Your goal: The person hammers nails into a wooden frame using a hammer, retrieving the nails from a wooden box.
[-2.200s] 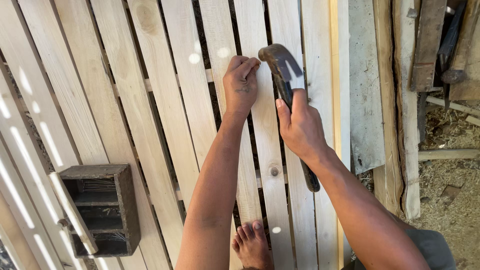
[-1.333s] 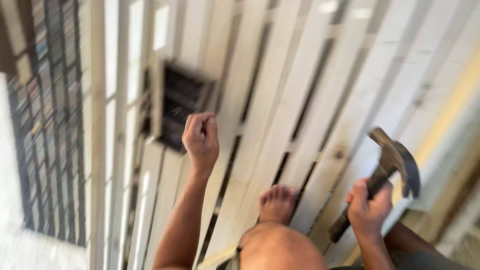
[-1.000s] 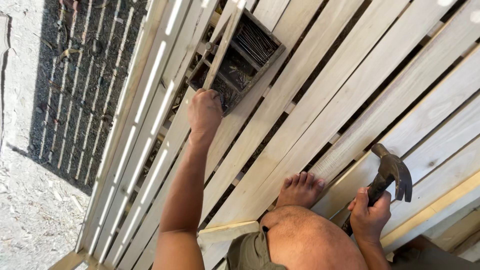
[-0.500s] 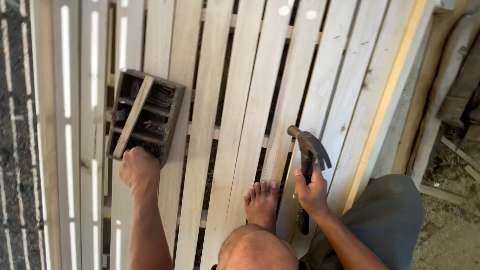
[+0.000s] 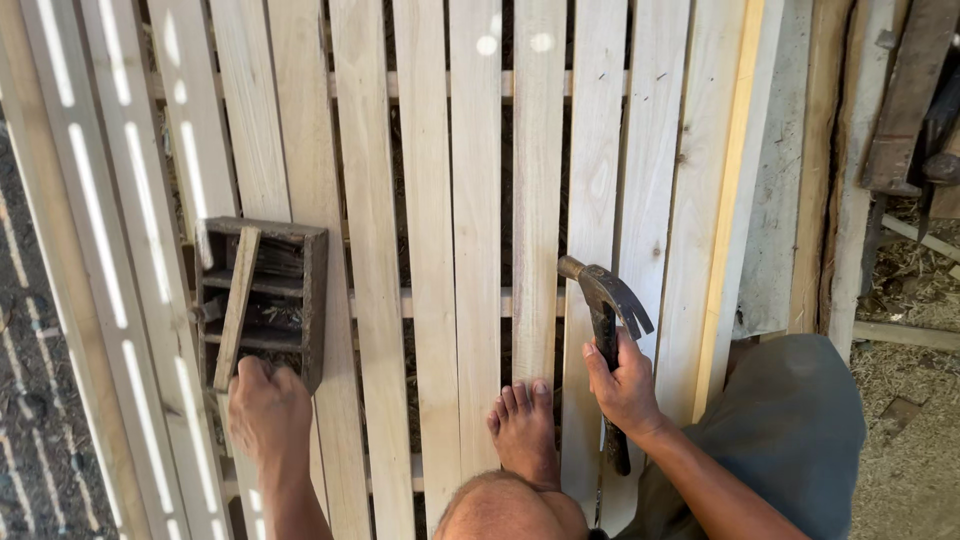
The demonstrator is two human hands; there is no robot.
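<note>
My right hand [image 5: 625,385] grips a claw hammer [image 5: 607,345] by its handle, head upward, over the pale wooden slats [image 5: 478,200]. My left hand [image 5: 268,408] touches the near edge of a dark wooden tray [image 5: 262,297]; its grip I cannot tell. A bare foot [image 5: 524,430] rests between both hands.

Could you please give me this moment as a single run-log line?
left hand: at near end of wooden nail box | right hand: gripping claw hammer | bare foot: on slatted panel

Bare arms, bare foot, grey shorts

No sleeves are worn; grey shorts [image 5: 800,430] are seen, and one foot [image 5: 525,430] is left unshod.
</note>
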